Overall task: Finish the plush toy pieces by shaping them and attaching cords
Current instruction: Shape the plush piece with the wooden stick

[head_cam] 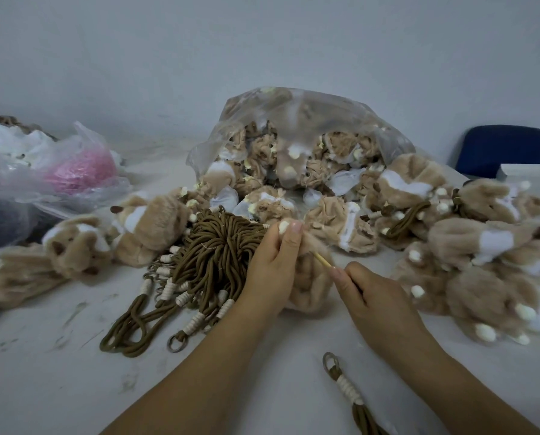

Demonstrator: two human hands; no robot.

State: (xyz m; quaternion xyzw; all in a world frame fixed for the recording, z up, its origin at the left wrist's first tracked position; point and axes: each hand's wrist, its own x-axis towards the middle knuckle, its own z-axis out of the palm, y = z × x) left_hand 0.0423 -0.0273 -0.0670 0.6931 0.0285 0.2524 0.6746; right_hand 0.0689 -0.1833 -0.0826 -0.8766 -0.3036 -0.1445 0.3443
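Tan plush piece (309,284): gripped in my left hand (271,268), frame centre
Wooden stick (322,259): pinched by my right hand (375,299)

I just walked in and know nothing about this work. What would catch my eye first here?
Probably the big clear plastic bag at the back centre, spilling tan-and-white plush pieces across the table. In front of it lies a tangle of brown cords, and just right of that the left hand grips one plush piece while the right hand holds a thin stick against it.
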